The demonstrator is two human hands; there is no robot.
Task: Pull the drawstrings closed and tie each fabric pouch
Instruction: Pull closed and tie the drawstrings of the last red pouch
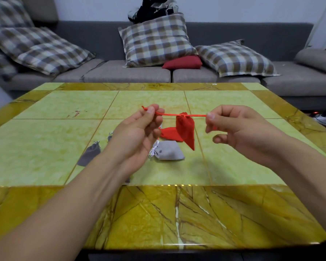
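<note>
A red fabric pouch (185,129) hangs in the air above the table, its mouth gathered tight. Its red drawstring (194,115) runs out taut to both sides. My left hand (139,129) pinches the left end of the string, and my right hand (234,127) pinches the right end. Below, a second red pouch (168,134) lies flat on the table. A light grey pouch (168,151) with a white knotted cord lies in front of it. A dark grey pouch (89,154) lies to the left, partly behind my left forearm.
The yellow-green marble-pattern table (158,213) stretches wide around the pouches. Beyond it stands a grey sofa (128,72) with plaid cushions and a small red cushion (183,62). Cables and a power strip (322,114) lie on the floor at right.
</note>
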